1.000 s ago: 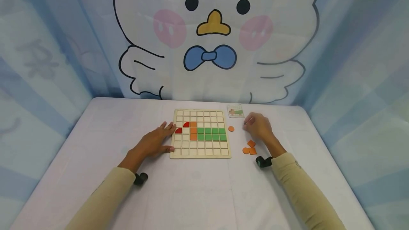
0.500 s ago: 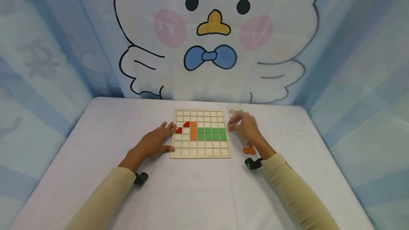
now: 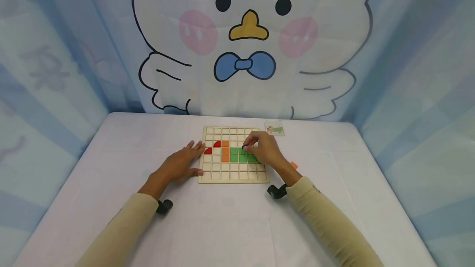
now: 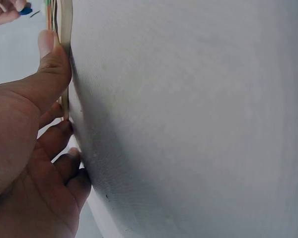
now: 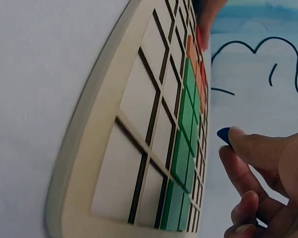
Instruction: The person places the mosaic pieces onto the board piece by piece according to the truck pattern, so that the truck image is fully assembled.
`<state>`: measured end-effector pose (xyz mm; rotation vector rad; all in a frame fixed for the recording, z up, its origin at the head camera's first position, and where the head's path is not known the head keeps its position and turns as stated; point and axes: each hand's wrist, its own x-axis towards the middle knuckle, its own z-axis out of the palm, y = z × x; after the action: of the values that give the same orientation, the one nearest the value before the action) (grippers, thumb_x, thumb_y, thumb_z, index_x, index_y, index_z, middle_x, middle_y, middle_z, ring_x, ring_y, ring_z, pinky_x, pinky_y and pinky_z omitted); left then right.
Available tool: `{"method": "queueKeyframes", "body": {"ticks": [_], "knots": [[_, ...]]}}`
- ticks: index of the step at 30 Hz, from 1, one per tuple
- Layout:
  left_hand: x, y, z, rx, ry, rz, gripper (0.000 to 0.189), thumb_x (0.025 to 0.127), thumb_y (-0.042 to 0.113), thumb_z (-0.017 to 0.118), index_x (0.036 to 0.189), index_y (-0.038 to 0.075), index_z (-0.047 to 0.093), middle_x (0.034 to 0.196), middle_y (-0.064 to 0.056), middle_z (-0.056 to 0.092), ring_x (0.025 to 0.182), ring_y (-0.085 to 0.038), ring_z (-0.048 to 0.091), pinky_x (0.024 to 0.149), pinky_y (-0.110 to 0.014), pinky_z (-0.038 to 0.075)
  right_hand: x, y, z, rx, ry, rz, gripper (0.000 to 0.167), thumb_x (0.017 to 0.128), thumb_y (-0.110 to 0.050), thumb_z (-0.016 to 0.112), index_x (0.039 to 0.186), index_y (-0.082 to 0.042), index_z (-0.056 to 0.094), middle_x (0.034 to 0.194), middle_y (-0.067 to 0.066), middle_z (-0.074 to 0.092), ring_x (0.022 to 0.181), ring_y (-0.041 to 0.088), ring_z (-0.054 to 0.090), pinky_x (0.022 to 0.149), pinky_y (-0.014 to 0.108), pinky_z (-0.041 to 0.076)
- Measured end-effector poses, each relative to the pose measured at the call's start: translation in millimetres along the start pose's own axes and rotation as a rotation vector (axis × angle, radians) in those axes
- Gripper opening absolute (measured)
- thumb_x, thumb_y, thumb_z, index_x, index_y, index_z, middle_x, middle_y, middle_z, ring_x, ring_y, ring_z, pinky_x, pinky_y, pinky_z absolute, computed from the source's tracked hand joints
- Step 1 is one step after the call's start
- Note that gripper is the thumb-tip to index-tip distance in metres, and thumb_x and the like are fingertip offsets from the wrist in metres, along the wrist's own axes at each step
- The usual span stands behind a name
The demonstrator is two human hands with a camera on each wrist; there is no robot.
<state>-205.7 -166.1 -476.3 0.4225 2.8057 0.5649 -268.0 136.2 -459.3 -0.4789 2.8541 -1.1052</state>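
A wooden grid board (image 3: 233,179) lies flat on the table. Along its left edge rests my left hand (image 3: 179,163), fingers spread and thumb touching the rim. Between thumb and finger, my right hand (image 3: 265,148) pinches a small blue piece (image 5: 223,134) with a pointed end, held over the right half of the board. Two rows of green square tiles (image 3: 234,158) fill cells beneath that hand, which covers some of them. To their left runs a column of orange square tiles (image 3: 225,151). Two red rounded pieces (image 3: 208,151) sit farther left in the grid.
A small picture card (image 3: 274,128) lies behind the board's right corner. An orange piece (image 3: 294,165) shows past my right wrist; other loose pieces there are hidden by the arm. A printed curtain (image 3: 245,94) stands behind the table.
My right hand has moved left from the table beside the board, past the loose orange disc, to over the green tiles, carrying the blue piece. The left hand has stayed put.
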Motion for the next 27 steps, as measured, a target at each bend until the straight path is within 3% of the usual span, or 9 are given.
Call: {"method": "queueKeyframes", "body": {"ticks": [13, 22, 27], "knots": [[-0.3, 1.0, -1.5, -0.005, -0.012, -0.004, 0.096, 0.092, 0.038, 0.081, 0.169, 0.014, 0.028, 0.177, -0.011, 0.022, 0.165, -0.042, 0.016, 0.126, -0.067, 0.031, 14.1, -34.0, 35.0, 0.019, -0.046, -0.043, 0.012, 0.089, -0.021, 0.088, 0.086, -0.024, 0.077, 0.079, -0.01, 0.074, 0.093, 0.015, 0.068, 0.092, 0.04, 0.053], [-1.3, -1.2, -0.6, -0.019, 0.006, 0.029, 0.095, 0.092, 0.037, 0.082, 0.168, 0.012, 0.03, 0.176, -0.012, 0.023, 0.164, -0.044, 0.018, 0.124, -0.068, 0.032, 24.3, -51.1, 56.1, -0.001, -0.073, -0.015, 0.009, 0.09, -0.021, 0.088, 0.087, -0.022, 0.08, 0.078, -0.008, 0.075, 0.079, 0.012, 0.065, 0.073, 0.031, 0.047], [-1.9, -1.6, -1.7, -0.024, 0.009, 0.038, 0.095, 0.092, 0.037, 0.082, 0.168, 0.011, 0.031, 0.176, -0.012, 0.024, 0.164, -0.044, 0.019, 0.124, -0.069, 0.033, 27.7, -52.8, 65.0, -0.055, -0.052, -0.024, 0.007, 0.09, -0.022, 0.088, 0.088, -0.021, 0.082, 0.08, -0.007, 0.076, 0.077, 0.01, 0.065, 0.07, 0.03, 0.049]]}}
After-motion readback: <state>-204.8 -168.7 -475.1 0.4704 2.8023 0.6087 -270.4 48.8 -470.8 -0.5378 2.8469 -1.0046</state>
